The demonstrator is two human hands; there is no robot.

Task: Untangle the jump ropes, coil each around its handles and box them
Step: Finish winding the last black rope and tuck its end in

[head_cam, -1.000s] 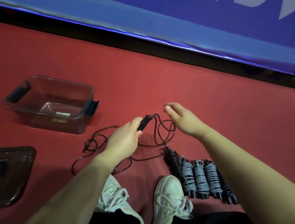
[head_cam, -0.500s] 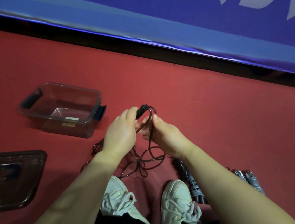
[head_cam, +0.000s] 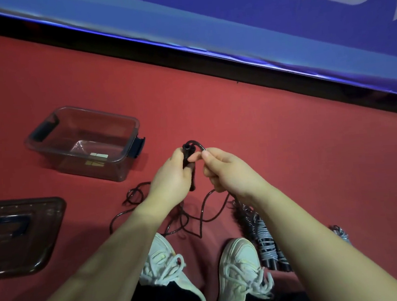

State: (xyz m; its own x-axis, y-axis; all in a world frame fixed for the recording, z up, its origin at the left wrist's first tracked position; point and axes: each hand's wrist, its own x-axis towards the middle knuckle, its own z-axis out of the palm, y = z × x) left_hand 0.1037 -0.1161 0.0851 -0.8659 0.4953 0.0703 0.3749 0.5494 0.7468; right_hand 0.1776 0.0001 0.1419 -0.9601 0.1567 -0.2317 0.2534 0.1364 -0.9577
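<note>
My left hand (head_cam: 168, 179) grips the black handles (head_cam: 187, 155) of a jump rope, held upright above the red floor. Its black cord (head_cam: 204, 212) arches out of the handle top, and my right hand (head_cam: 228, 169) pinches it just right of the handles. The slack cord trails down in loose loops on the floor in front of my shoes. Several coiled ropes (head_cam: 264, 239) with grey cord lie side by side under my right forearm, partly hidden. A clear plastic box (head_cam: 85, 142) with dark latches stands open at the left.
The box's dark lid (head_cam: 20, 235) lies flat at the far left. My white shoes (head_cam: 238, 264) sit at the bottom centre. A blue padded mat (head_cam: 253, 20) with a black base borders the red floor behind.
My right hand came in from the right and took hold of the cord by the handles. Both hands lifted slightly, drawing cord off the floor.
</note>
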